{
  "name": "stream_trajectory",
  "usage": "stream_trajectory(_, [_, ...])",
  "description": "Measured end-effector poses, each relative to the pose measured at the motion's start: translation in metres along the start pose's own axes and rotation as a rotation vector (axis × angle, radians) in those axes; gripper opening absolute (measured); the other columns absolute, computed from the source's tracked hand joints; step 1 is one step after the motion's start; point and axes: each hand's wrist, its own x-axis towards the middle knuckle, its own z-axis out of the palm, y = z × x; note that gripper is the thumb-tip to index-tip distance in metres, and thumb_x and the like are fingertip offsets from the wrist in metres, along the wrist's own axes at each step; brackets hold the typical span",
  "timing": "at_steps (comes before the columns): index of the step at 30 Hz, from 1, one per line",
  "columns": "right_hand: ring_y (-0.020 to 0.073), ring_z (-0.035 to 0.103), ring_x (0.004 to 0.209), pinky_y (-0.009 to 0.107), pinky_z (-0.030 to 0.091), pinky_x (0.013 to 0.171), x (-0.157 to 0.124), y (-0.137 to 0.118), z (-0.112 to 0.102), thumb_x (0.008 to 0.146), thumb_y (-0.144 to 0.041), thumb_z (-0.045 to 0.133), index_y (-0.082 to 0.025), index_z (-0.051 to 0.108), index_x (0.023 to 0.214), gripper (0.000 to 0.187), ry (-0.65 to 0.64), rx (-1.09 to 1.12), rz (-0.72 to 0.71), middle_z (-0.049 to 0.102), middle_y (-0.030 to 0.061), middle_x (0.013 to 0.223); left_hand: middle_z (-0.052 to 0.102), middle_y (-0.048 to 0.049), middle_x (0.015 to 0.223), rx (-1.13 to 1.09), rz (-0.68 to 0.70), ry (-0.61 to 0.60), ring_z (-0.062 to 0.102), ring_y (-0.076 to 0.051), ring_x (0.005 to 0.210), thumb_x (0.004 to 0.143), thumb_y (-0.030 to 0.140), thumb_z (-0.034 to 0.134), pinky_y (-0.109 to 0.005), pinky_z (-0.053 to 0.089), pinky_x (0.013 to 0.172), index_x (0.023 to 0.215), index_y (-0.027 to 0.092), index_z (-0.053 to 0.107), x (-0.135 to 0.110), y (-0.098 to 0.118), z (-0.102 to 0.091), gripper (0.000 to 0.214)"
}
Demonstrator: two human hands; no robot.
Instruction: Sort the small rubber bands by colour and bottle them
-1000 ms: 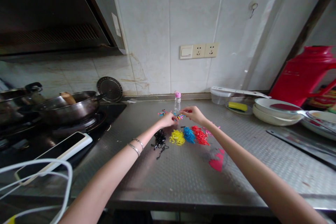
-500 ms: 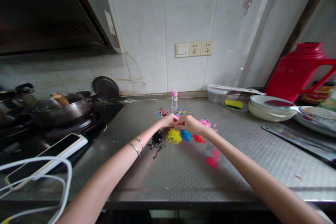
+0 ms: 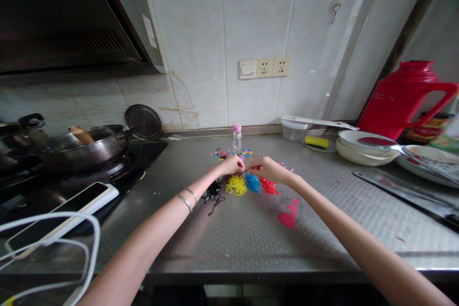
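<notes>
My left hand [image 3: 232, 165] is closed in a pinch over the counter, its fingertips turned toward my right hand. My right hand [image 3: 268, 169] is beside it with fingers bent and fingertips together. Anything in either pinch is too small to make out. Just in front of the hands lie loose piles of small bands: black [image 3: 213, 191], yellow [image 3: 236, 185], blue [image 3: 253, 183] and red [image 3: 268, 185]. Pink bands [image 3: 286, 167] are partly covered by my right hand. Behind my hands are mixed coloured bands [image 3: 220, 154] and a small clear bottle [image 3: 237, 141] with a pink top.
A clear bag with pink-red hearts [image 3: 289, 215] lies on the metal counter [image 3: 201, 244]. At left are a pan [image 3: 89, 148] on the stove and a white phone-like device [image 3: 68, 215] with cables. Bowls [image 3: 364, 153], a knife [image 3: 405, 196] and a red flask [image 3: 398, 100] stand right.
My right hand has drawn slightly right, away from my left hand, so a small gap shows between them. It now covers more of the pink bands. The view has shifted a little.
</notes>
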Motion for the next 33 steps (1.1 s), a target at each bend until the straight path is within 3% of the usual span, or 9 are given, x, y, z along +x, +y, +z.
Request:
stream_trajectory(6, [0.0128,0.057,0.069,0.022,0.043,0.066,-0.007,0.016,-0.003,0.076,-0.027,0.05,-0.019,0.068,0.09,0.025,0.032,-0.038,0.079,0.068,0.002,0.081,0.064,-0.0047,0.061,-0.02,-0.034,0.072,0.053,-0.011,0.057,0.062,0.014,0.05,-0.02,0.037,0.056,0.066,0.009,0.068,-0.005,-0.002,-0.008,0.019])
stream_trajectory(12, [0.0139,0.059,0.07,0.022,0.043,0.066,-0.004,0.043,0.001,0.074,-0.024,0.049,-0.018,0.069,0.088,0.024,0.071,-0.117,0.195,0.068,0.0032,0.081,0.064,-0.0043,0.061,-0.059,-0.096,0.076,0.052,-0.011,0.057,0.061,0.019,0.056,-0.021,0.037,0.057,0.064,0.009,0.069,-0.037,-0.017,-0.053,0.017])
stream_trajectory(16, [0.0158,0.06,0.076,0.022,0.043,0.07,0.003,0.063,-0.003,0.074,-0.025,0.049,-0.019,0.068,0.089,0.025,0.102,-0.213,0.293,0.068,0.0041,0.086,0.063,-0.0028,0.059,-0.137,-0.208,-0.079,0.049,-0.009,0.053,0.058,0.024,0.061,-0.019,0.035,0.054,0.064,0.011,0.069,-0.071,-0.037,-0.077,0.016])
stream_trajectory(20, [0.0174,0.06,0.081,0.022,0.042,0.07,0.016,0.079,-0.006,0.074,-0.028,0.047,-0.022,0.067,0.091,0.027,0.075,-0.334,0.391,0.068,0.0045,0.089,0.059,-0.0015,0.054,-0.21,-0.364,-0.22,0.037,-0.005,0.04,0.058,0.033,0.064,-0.019,0.022,0.039,0.07,0.012,0.069,-0.098,-0.054,-0.084,0.025])
stream_trajectory(23, [0.0179,0.06,0.084,0.022,0.042,0.07,0.028,0.089,-0.006,0.076,-0.029,0.045,-0.023,0.067,0.093,0.028,0.072,-0.396,0.462,0.067,0.0047,0.093,0.054,-0.0004,0.052,-0.314,-0.445,-0.084,0.03,-0.003,0.036,0.061,0.041,0.061,-0.019,0.016,0.036,0.073,0.011,0.067,-0.105,-0.064,-0.083,0.032])
stream_trajectory(28, [0.0185,0.059,0.087,0.024,0.043,0.069,0.048,0.096,0.002,0.077,-0.026,0.043,-0.025,0.066,0.097,0.03,0.043,-0.461,0.553,0.065,0.0054,0.098,0.039,0.0045,0.046,-0.418,-0.51,0.373,0.024,-0.002,0.034,0.071,0.041,0.051,-0.018,0.014,0.035,0.069,0.01,0.061,-0.101,-0.077,-0.078,0.033])
stream_trajectory(33, [0.0191,0.06,0.083,0.024,0.043,0.065,0.062,0.097,0.009,0.077,-0.026,0.044,-0.024,0.066,0.095,0.029,-0.017,-0.505,0.561,0.066,0.0079,0.093,0.037,0.0047,0.045,-0.446,-0.5,0.509,0.024,-0.002,0.034,0.074,0.042,0.046,-0.018,0.014,0.035,0.065,0.011,0.058,-0.096,-0.089,-0.068,0.035])
